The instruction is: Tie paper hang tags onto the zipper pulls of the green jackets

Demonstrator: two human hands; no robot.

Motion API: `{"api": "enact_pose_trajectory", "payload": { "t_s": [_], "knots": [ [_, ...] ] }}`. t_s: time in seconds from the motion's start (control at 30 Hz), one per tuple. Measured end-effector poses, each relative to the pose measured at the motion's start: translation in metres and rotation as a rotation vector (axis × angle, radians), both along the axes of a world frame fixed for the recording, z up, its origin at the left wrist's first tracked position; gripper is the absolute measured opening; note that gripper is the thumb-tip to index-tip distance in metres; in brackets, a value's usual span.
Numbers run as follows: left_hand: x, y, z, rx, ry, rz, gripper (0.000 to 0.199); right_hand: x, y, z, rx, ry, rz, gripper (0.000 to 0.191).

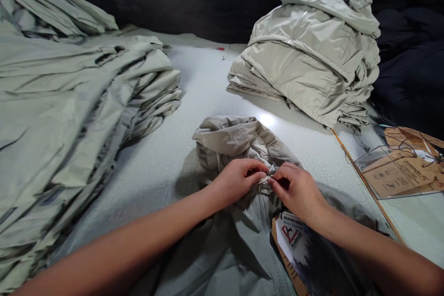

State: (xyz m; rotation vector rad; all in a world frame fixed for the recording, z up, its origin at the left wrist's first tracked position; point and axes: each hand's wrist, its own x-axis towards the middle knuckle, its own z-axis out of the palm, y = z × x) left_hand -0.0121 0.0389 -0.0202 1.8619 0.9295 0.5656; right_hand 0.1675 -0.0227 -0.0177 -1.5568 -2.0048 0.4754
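A grey-green hooded jacket [225, 249] lies in front of me, its hood [229, 138] bunched up and its zipper running down toward me. At the neck, my left hand [239, 180] pinches a small, light strip or cord end. Close beside it on the right, my right hand [298, 189] pinches a thin dark string at the same spot. The fingertips of both hands nearly touch. Below my right hand a printed hang tag [293, 240] with a white, red and dark face rests on the jacket, a brown card partly under it.
Piled grey-green garments [69, 101] cover the left side. A tall stack of folded jackets [305, 55] stands at the back right. Brown tags [398, 171] with black strings lie on clear plastic at the right, beyond an orange-brown strip [367, 185] on the white table [204, 74].
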Motion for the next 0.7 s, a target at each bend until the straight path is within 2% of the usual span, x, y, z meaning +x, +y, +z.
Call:
{"api": "enact_pose_trajectory", "payload": {
  "t_s": [0.13, 0.27, 0.43, 0.57, 0.7],
  "knots": [
    [0.002, -0.002, 0.004, 0.010, -0.011, 0.043, 0.016, 0.005, 0.003, 0.003, -0.025, 0.099, 0.033, 0.010],
    [0.004, -0.006, 0.012, 0.055, -0.129, 0.133, 0.018, 0.013, 0.008, 0.009, -0.052, 0.323, -0.053, 0.005],
    [0.006, -0.005, 0.013, -0.093, -0.355, 0.095, 0.016, 0.014, 0.012, 0.011, -0.027, 0.378, 0.049, 0.018],
    [0.007, -0.003, 0.010, -0.036, -0.425, 0.095, 0.014, 0.010, 0.015, 0.007, -0.031, 0.421, 0.121, 0.018],
    [0.005, -0.002, 0.010, -0.023, -0.444, 0.063, 0.014, 0.007, 0.019, 0.003, -0.103, 0.590, 0.110, 0.013]
  ]
}}
